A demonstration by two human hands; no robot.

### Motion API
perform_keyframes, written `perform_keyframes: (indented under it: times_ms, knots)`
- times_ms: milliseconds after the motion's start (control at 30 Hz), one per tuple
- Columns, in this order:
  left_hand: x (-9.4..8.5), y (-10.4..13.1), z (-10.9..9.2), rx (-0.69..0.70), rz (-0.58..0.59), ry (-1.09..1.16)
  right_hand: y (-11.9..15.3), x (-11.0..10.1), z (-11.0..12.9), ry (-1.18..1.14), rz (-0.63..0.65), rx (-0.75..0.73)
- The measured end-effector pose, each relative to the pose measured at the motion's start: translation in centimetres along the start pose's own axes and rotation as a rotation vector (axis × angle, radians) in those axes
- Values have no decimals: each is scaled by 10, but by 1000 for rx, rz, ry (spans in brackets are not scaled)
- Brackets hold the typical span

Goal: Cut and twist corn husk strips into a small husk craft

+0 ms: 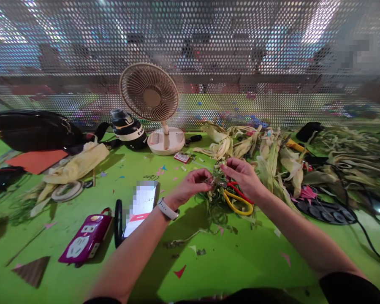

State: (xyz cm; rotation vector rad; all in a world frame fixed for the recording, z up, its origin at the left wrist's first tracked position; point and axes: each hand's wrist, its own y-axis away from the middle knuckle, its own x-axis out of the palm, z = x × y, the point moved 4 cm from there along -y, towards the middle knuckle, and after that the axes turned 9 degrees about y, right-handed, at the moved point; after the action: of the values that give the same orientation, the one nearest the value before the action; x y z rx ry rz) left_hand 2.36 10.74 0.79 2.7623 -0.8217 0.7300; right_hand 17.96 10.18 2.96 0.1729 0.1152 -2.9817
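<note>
My left hand (199, 182), with a light-banded watch (168, 209) on the wrist, is closed in a pinch. My right hand (243, 176) is also closed, its thumb and forefinger pressed together close by. Both pinch thin greenish plant strands (215, 179), whose exact kind is too small to make out. Below the hands lies a tangled heap of green shreds (218, 211). Scissors with yellow handle loops (240, 207) rest on the heap beneath my right hand, beside a red handle (236, 188). Pale dried corn husks (269, 162) lie beyond my right hand.
A fan (149, 97) and a black bottle (128, 131) stand by the perforated metal screen (228, 50). On the green table (228, 270) lie a phone (142, 207), a purple power bank-like box (86, 238), a tape roll (66, 192), a black bag (34, 130) and black cables (364, 230).
</note>
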Motion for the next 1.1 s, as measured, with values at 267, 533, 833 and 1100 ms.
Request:
perform_keyframes:
  times_ms: [267,533,833,1100]
  knots:
    - [-3,-1,3,-24,85,27,-1,5,-2,0,-50,-15]
    - [-16,-13,13,-71,-136,312,-31,25,-13,-119,-36,47]
    - [-25,-8,2,46,-149,765,-59,38,-10,-225,-145,63]
    - [-19,-12,5,171,-224,1005,-55,45,-14,-305,-206,42]
